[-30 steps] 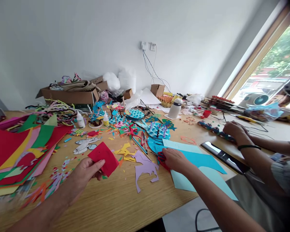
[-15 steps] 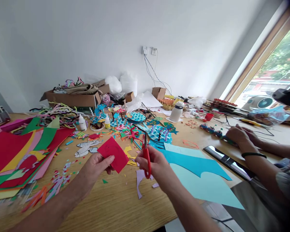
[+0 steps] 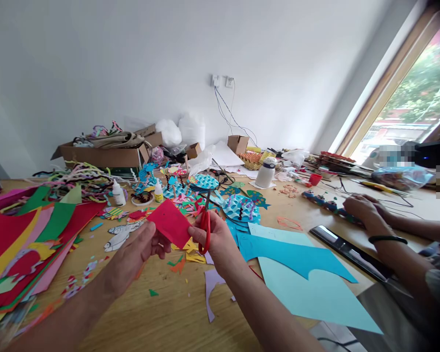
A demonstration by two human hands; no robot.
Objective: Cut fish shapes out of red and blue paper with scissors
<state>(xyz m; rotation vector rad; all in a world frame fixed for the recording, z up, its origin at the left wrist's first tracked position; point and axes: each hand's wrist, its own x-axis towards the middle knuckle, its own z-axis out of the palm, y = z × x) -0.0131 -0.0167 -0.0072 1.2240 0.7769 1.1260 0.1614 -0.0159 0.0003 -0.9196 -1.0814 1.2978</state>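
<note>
My left hand point(image 3: 143, 240) pinches the lower left edge of a small red sheet point(image 3: 169, 223), likely paper or felt, held up over the table. Red-handled scissors point(image 3: 205, 227) are in my right hand point(image 3: 214, 237), their blades pointing up and away. The thumb and fingertips of that hand also meet the sheet's right corner. Beneath my hands lie yellow scraps point(image 3: 195, 256) and a curved lilac scrap point(image 3: 211, 293). Small coloured offcuts are scattered around them.
Stacked coloured sheets point(image 3: 7, 239) lie at left. White fish cutouts point(image 3: 121, 236) and glue bottles point(image 3: 118, 193) stand beyond my left hand. Blue sheets point(image 3: 297, 256) spread to the right. A co-worker's hands point(image 3: 366, 208) touch a string of small figures point(image 3: 320, 201).
My right hand has come left and now touches the red sheet's corner. The sheet has turned in my left hand. The view has shifted slightly.
</note>
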